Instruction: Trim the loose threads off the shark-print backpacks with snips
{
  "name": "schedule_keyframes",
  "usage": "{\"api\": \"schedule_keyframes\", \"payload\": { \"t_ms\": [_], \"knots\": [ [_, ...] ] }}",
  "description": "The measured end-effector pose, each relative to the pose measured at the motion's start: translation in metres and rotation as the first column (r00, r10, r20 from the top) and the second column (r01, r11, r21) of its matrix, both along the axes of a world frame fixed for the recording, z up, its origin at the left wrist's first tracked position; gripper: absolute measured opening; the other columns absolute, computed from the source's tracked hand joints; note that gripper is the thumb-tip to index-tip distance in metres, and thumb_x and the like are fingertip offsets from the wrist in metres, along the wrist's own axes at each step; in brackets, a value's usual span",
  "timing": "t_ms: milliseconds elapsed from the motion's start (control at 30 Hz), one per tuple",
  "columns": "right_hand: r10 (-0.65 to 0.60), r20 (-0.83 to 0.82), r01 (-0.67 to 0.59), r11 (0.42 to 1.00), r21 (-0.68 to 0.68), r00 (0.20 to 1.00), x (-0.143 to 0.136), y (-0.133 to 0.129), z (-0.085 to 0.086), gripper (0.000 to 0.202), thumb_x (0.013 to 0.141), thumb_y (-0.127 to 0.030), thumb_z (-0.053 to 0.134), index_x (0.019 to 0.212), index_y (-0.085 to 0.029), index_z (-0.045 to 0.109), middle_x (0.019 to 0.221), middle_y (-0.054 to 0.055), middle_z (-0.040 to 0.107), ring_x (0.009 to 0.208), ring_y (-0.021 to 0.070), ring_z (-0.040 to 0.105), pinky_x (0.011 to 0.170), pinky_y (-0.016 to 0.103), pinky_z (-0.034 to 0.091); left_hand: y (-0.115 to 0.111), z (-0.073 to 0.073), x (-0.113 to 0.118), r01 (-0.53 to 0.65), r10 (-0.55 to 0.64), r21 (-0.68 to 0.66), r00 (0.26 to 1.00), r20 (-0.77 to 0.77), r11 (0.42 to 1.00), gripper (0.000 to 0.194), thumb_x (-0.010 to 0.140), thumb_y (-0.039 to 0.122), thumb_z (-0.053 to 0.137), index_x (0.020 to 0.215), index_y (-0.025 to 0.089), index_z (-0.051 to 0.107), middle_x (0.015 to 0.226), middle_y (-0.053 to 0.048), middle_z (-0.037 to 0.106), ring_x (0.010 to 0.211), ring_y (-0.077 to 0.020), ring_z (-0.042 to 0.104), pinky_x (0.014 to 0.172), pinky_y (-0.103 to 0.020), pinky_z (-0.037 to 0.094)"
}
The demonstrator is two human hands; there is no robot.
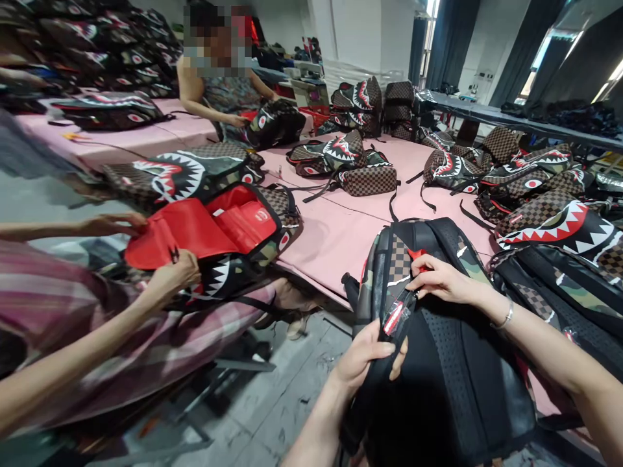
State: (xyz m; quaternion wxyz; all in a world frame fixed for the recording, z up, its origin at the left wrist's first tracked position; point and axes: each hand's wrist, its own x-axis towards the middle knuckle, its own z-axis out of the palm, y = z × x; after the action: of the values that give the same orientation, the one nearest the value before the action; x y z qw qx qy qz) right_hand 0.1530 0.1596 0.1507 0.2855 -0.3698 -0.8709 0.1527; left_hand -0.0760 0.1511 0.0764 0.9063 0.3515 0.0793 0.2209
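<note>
In front of me a black backpack (409,395) leans on the table edge, its back panel and shoulder straps facing up. My left hand (365,357) is closed around one of its straps, thumb on top. A small red-and-white tag in clear plastic (395,318) lies against that strap, just above my left thumb. My right hand (440,280) is closed in a pinch beside the tag, over the strap. A small red object (417,255) shows at its fingers; its kind is partly hidden by them.
Several shark-mouth backpacks (559,227) lie on the pink table (331,240), right and behind. At left a co-worker's hands hold open a red-lined backpack (195,227). Another person (228,84) handles a bag across the table. Stacked bags (357,97) stand farther back.
</note>
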Motion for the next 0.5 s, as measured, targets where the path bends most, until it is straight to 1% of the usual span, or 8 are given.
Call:
{"api": "schedule_keyframes", "payload": {
  "t_ms": [133, 233, 367, 500],
  "knots": [
    [0.042, 0.019, -0.042, 0.999, 0.022, 0.999, 0.0005, 0.0049, -0.0007, 0.019, 0.086, -0.023, 0.049, 0.098, -0.017, 0.063, 0.094, 0.008, 0.049, 0.087, 0.0143, 0.051, 0.077, 0.028, 0.048, 0.0024, -0.0022, 0.0001, 0.008, -0.007, 0.022, 1.0, -0.012, 1.0, 0.027, 0.067, 0.026, 0.065, 0.087, 0.012, 0.053, 0.071, -0.004, 0.056, 0.046, -0.0097, 0.051, 0.041, -0.022, 0.04],
    [0.028, 0.02, -0.029, 0.998, 0.046, 0.999, 0.0, 0.007, -0.0047, 0.02, 0.087, -0.023, 0.048, 0.098, -0.018, 0.064, 0.095, 0.008, 0.05, 0.088, 0.0144, 0.051, 0.076, 0.028, 0.049, 0.0041, -0.0028, 0.0004, 0.017, -0.016, 0.039, 1.0, -0.014, 0.999, 0.029, 0.066, 0.028, 0.065, 0.086, 0.011, 0.053, 0.067, -0.004, 0.056, 0.045, -0.0095, 0.05, 0.04, -0.021, 0.039],
    [0.017, -0.004, -0.017, 0.997, 0.069, 1.0, -0.0014, 0.0062, -0.0091, 0.02, 0.087, -0.024, 0.047, 0.095, -0.018, 0.065, 0.092, 0.007, 0.05, 0.083, 0.013, 0.052, 0.073, 0.025, 0.049, 0.0054, -0.0031, 0.0009, 0.018, -0.017, 0.067, 1.0, -0.018, 0.998, 0.028, 0.066, 0.029, 0.065, 0.084, 0.011, 0.053, 0.064, -0.003, 0.055, 0.044, -0.0102, 0.05, 0.04, -0.021, 0.039],
    [-0.003, 0.016, 0.002, 0.998, 0.065, 1.0, 0.0033, 0.0042, -0.0074, 0.02, 0.086, -0.026, 0.051, 0.098, -0.018, 0.063, 0.09, 0.007, 0.05, 0.085, 0.0139, 0.051, 0.076, 0.027, 0.048, 0.0053, -0.0026, 0.0009, 0.012, -0.012, 0.082, 1.0, 0.004, 0.997, 0.027, 0.067, 0.028, 0.064, 0.085, 0.011, 0.052, 0.063, -0.003, 0.055, 0.044, -0.0104, 0.05, 0.04, -0.02, 0.038]
  ]
}}
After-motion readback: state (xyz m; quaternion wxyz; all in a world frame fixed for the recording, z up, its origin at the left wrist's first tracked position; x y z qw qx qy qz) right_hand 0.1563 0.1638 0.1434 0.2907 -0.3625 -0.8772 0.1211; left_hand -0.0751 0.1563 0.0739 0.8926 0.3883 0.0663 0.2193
